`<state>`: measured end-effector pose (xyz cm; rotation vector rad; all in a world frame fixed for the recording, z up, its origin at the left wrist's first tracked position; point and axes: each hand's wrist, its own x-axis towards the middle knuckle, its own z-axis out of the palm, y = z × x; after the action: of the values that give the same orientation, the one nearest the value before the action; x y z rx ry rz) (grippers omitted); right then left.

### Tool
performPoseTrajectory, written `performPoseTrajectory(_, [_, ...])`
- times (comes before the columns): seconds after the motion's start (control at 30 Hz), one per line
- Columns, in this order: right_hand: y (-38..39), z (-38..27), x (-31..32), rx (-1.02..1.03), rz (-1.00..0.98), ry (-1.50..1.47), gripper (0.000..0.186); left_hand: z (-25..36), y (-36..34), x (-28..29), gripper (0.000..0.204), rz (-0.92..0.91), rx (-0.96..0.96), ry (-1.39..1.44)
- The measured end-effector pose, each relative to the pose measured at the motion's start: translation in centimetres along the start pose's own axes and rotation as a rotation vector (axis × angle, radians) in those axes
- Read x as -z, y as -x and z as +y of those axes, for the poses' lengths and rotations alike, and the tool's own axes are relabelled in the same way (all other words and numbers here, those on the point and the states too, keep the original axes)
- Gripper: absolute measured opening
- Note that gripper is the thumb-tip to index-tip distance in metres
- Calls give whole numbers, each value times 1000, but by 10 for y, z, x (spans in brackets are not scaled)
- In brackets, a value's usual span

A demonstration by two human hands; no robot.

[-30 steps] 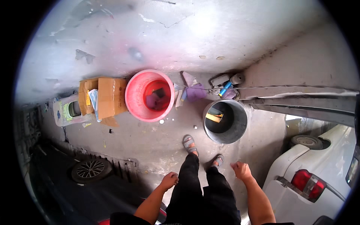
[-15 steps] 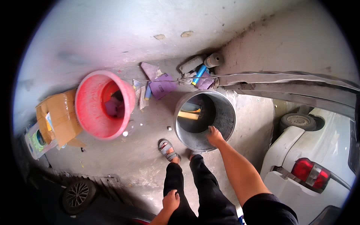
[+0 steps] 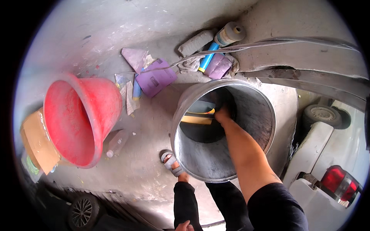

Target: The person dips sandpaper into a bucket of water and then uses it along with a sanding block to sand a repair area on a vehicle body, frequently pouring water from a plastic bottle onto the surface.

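A tall grey bucket point(image 3: 252, 115) stands on the floor in front of my feet. My right arm reaches down into it, and my right hand point(image 3: 222, 114) is near the dark bottom, beside some flat things. Among these are a tan-yellow strip point(image 3: 196, 120) and a dark sheet with a yellow edge point(image 3: 202, 107). The fingertips of my right hand are lost in the shadow, so what they touch is hidden. Only part of my left hand point(image 3: 185, 226) shows, low at the lower edge by my trouser leg. Its fingers are mostly cut off.
To the left stands a red tub point(image 3: 110, 104) beside a cardboard box point(image 3: 38, 140) and a clear bottle point(image 3: 116, 143). Purple sheets point(image 3: 156, 78), a blue tube point(image 3: 209, 57) and a dirty bottle point(image 3: 229, 34) lie by the wall. A white vehicle point(image 3: 320, 154) is at right.
My right hand has gone from the bucket's near rim down inside it. The view has come closer to the bucket. My left hand has dropped toward the lower edge.
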<state>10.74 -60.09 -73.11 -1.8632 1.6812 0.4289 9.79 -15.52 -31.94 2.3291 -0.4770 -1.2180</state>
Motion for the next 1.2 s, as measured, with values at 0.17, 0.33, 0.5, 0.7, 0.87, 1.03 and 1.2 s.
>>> performPoseTrajectory(0.17, [12,-8,-49,-71,-142,-38,36,3,-6,7,22,50,-12,-49])
performPoseTrajectory(0.33, [17,9,-38,-214,-419,-11,25,3,-19,12,22,45,-105,-28])
performPoseTrajectory(0.5, [3,49,-93,-503,-230,-789,36,5,-18,18,22,2,-79,-25])
performPoseTrajectory(0.7, [78,-68,-63,-438,-532,-1181,23,-4,-9,29,21,99,5,-143])
performPoseTrajectory(0.87, [108,-70,59,-407,-758,-1593,32,-18,-9,11,18,42,-50,-83])
performPoseTrajectory(1.03, [93,-67,82,-277,-582,-1749,47,-24,-4,1,16,55,-79,-63])
performPoseTrajectory(1.2, [101,-102,17,-534,-442,-1152,58,-25,-1,1,17,69,-41,-42])
